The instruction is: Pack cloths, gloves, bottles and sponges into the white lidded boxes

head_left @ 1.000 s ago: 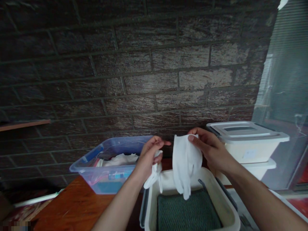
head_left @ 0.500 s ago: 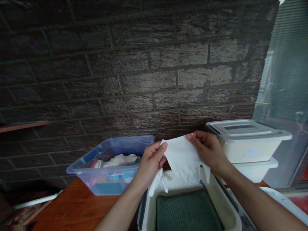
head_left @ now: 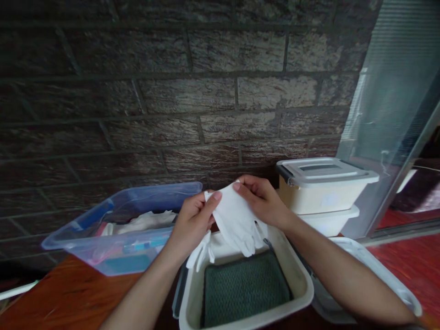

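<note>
Both my hands hold a white cloth glove (head_left: 237, 222) by its cuff, above a cream plastic bin (head_left: 302, 284). My left hand (head_left: 192, 222) pinches the cuff's left corner, and a second white glove (head_left: 201, 251) hangs from under its palm. My right hand (head_left: 263, 199) pinches the cuff's right corner, fingers closed. The held glove's fingers dangle down toward a dark green knitted cloth (head_left: 244, 286) lying in the bin.
A clear blue-tinted tub (head_left: 85, 229) with white cloth and coloured items stands at the left on the wooden table (head_left: 68, 298). Two stacked lidded cream bins (head_left: 323, 185) stand at the right. A white lid (head_left: 378, 275) lies under my right forearm. A brick wall is close behind.
My left hand has come over and taken the glove's cuff, which my right hand alone held before. The view has shifted right and down.
</note>
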The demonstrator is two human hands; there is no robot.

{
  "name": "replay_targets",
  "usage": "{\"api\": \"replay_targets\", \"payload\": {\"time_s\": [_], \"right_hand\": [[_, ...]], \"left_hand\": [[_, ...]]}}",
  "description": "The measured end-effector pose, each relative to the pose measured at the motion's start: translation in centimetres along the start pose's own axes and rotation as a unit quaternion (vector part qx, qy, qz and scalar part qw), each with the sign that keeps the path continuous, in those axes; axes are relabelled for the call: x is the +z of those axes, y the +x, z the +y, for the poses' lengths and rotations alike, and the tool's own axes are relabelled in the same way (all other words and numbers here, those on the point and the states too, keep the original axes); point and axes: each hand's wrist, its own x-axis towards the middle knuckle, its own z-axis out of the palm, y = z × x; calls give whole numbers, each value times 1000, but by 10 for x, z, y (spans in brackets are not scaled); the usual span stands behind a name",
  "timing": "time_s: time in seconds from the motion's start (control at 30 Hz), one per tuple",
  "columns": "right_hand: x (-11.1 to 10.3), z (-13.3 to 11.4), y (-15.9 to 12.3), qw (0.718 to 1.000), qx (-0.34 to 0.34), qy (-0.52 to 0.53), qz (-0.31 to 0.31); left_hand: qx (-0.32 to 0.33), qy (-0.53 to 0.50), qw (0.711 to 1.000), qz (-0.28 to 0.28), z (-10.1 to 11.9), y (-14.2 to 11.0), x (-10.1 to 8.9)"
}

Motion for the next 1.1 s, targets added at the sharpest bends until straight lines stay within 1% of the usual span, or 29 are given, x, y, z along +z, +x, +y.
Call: {"api": "replay_targets", "payload": {"time_s": [0.1, 0.17, 0.27, 0.4, 0.43, 0.47, 0.57, 0.63, 0.7, 0.83, 0.9, 0.97, 1.03, 1.1], "right_hand": [[-4, -8, 4, 1000, 2, -7, -10], [-5, -15, 3, 1000, 10, -11, -15], [-4, -22, -6, 999, 26, 3, -22], [1, -26, -24, 996, 64, 38, -52], [2, -26, -28, 996, 65, 40, -42], [3, -26, -31, 997, 62, 38, -18], [2, -26, -35, 996, 44, 21, 79], [3, -26, -36, 993, 37, 4, 110], [6, -25, -35, 994, 39, -7, 101], [16, -18, -34, 996, 52, -31, 64], [18, -14, -34, 995, 54, -46, 64], [18, -11, -33, 994, 49, -57, 78], [16, -11, -31, 992, 32, -65, 103], [15, -11, -30, 988, 14, -68, 136]], "left_hand": [[8, 0, 1000, 0, 3, -1, 1], [8, -4, 1000, -10, 4, -2, 3], [13, -13, 999, -27, 6, -6, 6], [31, -7, 999, -14, 7, -12, 9], [37, -2, 999, -6, 7, -13, 9], [45, 3, 999, 3, 8, -14, 8], [78, 12, 996, 32, 11, -15, 6], [86, 15, 995, 40, 12, -16, 6], [75, 22, 997, 23, 11, -17, 7], [64, 74, 995, -35, 7, -20, 11], [67, 100, 992, -48, 7, -22, 12], [56, 97, 991, -73, 6, -23, 14], [25, 71, 988, -132, 5, -23, 16], [-16, 55, 979, -197, 3, -23, 17]]}}
